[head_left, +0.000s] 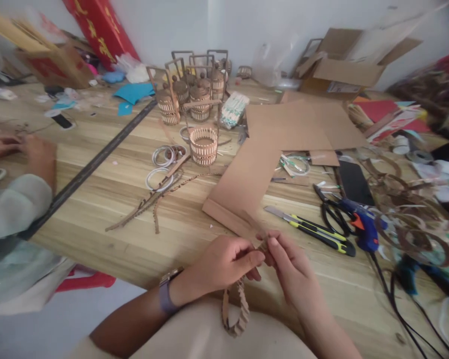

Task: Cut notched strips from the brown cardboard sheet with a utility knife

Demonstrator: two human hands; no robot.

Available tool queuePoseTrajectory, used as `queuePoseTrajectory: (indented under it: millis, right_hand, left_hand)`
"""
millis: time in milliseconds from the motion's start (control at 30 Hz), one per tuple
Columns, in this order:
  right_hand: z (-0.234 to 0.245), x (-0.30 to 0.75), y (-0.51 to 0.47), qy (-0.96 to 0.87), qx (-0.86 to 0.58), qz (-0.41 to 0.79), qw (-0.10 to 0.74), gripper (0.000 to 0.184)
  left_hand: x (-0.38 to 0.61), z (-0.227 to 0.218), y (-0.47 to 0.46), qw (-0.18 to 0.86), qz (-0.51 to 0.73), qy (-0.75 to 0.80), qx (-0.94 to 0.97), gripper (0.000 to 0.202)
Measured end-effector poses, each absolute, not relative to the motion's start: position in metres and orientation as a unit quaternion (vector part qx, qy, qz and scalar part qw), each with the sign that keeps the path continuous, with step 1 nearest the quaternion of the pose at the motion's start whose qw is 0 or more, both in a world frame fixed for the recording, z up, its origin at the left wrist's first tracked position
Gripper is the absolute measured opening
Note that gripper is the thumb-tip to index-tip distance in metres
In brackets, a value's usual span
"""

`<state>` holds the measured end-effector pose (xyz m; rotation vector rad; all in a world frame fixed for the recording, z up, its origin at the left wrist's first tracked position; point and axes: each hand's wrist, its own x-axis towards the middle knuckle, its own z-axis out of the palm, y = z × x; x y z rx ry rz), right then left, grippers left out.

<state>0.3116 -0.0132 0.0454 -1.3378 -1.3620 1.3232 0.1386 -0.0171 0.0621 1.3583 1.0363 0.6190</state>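
My left hand pinches a narrow strip of brown corrugated cardboard, whose ridged length loops down below the hand near my lap. Close beside it, my right hand pinches the strip's upper part, and a thin end sticks up past the fingertips. The fingers cover the spot where the strip passes between the hands. Just beyond lies a large cut sheet of brown cardboard. A utility knife with a black and yellow handle rests to the right, its blade out.
A small slatted basket stands mid-table, with several lidded ones behind. Tape rolls lie left of it. At right are a blue glue gun, scissors and a phone. Another person's hands are at far left.
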Motion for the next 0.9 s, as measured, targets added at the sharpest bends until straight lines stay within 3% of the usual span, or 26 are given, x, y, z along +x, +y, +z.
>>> queuePoseTrajectory:
  millis: [133, 300, 400, 500, 700, 900]
  right_hand:
    - [0.049, 0.314, -0.013, -0.580, -0.558, 0.450, 0.387, 0.046]
    - [0.051, 0.335, -0.005, -0.518, -0.661, 0.293, 0.457, 0.050]
    - [0.051, 0.346, -0.001, -0.471, -0.682, 0.268, 0.492, 0.051]
    - [0.052, 0.348, 0.000, -0.455, -0.658, 0.274, 0.534, 0.048]
    - [0.055, 0.346, 0.000, -0.436, -0.599, 0.282, 0.610, 0.036]
    - [0.056, 0.358, -0.003, -0.452, -0.620, 0.225, 0.601, 0.039]
  left_hand:
    - [0.139, 0.065, -0.019, 0.657, 0.260, 0.433, 0.560, 0.043]
    - [0.127, 0.077, -0.024, 0.761, 0.179, 0.323, 0.533, 0.052]
    - [0.115, 0.091, -0.027, 0.747, 0.136, 0.308, 0.574, 0.043]
    - [0.104, 0.107, -0.030, 0.611, 0.137, 0.333, 0.705, 0.036]
    - [0.075, 0.129, -0.026, 0.168, 0.208, 0.505, 0.820, 0.044]
    - [0.021, 0.108, 0.006, -0.041, 0.168, 0.650, 0.740, 0.047]
